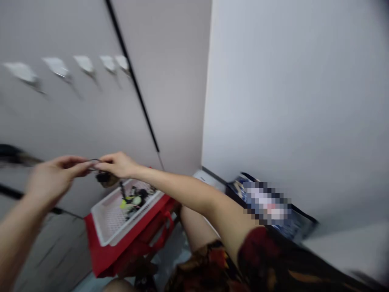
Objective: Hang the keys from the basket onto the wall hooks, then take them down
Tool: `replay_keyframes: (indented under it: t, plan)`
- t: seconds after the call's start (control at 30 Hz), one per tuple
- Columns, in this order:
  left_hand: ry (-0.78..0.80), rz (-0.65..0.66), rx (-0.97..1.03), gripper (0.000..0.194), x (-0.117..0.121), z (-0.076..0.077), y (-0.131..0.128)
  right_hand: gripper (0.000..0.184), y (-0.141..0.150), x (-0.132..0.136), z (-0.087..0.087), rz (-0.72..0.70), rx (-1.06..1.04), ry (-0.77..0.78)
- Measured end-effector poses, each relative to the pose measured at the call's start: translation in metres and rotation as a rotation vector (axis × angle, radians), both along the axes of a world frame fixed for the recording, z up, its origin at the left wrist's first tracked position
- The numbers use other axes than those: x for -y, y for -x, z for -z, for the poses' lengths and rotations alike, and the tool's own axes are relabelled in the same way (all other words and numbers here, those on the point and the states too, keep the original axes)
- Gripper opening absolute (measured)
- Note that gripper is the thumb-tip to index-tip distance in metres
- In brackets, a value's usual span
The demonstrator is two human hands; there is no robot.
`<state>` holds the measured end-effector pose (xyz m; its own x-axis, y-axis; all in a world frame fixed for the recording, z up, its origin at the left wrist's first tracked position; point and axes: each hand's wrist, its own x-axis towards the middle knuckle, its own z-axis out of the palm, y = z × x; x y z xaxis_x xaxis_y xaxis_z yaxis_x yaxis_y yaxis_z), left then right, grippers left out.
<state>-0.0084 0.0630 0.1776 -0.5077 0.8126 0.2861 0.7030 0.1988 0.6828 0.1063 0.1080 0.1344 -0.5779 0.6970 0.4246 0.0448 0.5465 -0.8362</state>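
Note:
My left hand (53,176) and my right hand (118,164) meet in front of me, fingertips pinched together on a thin metal ring or loop (95,161). A small dark thing (105,177) hangs just under it; the blur keeps me from naming it. Below the hands a white perforated basket (106,221) rests on a red bag (100,253). Dark and yellow-green small items (132,200) lie in the basket's far end.
A pale wall with a row of white hooks (60,69) stands at the left, with a black vertical seam (133,85). A white wall fills the right. A dark bag with printed material (291,221) lies at its foot. My knee and patterned clothing (219,263) are below.

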Motion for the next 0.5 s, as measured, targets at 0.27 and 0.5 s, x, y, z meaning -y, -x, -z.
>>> replay_keyframes:
  t: [0.27, 0.5]
  plan:
    - [-0.446, 0.219, 0.518, 0.016, -0.005, -0.043, 0.049, 0.013, 0.068, -0.018, -0.068, -0.078, -0.160, 0.218]
    - [-0.581, 0.058, 0.276, 0.012, -0.025, -0.096, 0.079, 0.015, 0.114, -0.027, -0.132, 0.039, -0.265, 0.211]
